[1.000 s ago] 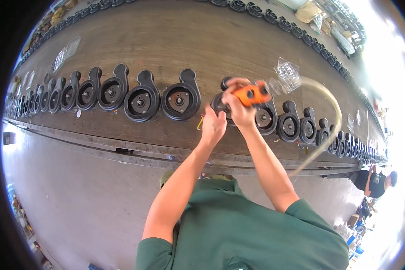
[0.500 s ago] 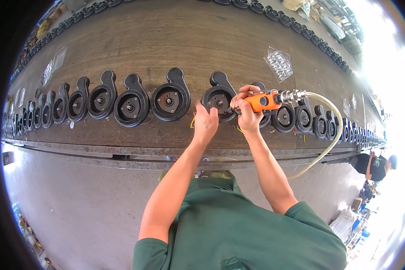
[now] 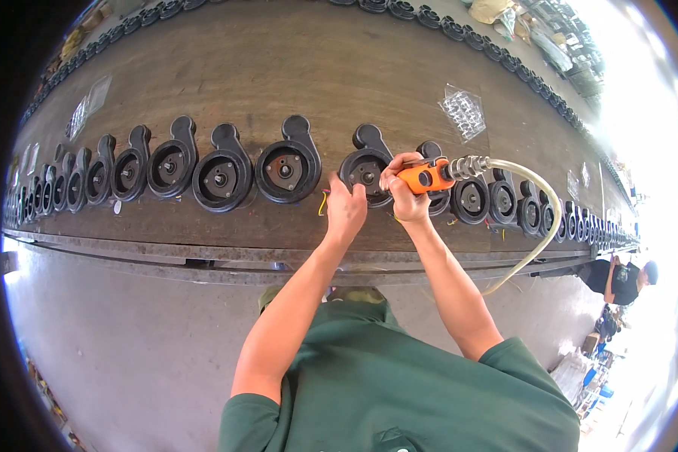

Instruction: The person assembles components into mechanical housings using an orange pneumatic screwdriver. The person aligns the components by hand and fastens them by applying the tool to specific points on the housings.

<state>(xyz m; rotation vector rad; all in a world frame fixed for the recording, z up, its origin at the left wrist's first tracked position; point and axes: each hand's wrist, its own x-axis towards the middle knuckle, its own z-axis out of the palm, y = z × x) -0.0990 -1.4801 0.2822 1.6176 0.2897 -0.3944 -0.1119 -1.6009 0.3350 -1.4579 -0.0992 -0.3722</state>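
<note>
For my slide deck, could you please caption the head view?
Right hand presses an orange air tool onto a black pump housing steadied by the left hand.

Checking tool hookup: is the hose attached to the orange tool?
Attached: the pale hose meets a metal fitting on the orange tool, gripped by the right hand.

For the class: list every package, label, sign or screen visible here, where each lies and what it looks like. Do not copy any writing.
Clear plastic bag: on the long brown bench beyond the row of black housings, right of centre; see-through, holding small dark parts.
Clear plastic bags: far left of the bench; flat, see-through, contents too small to tell.
Clear bag: on the bench to the right; small, see-through.
No signs or screens are visible.
</note>
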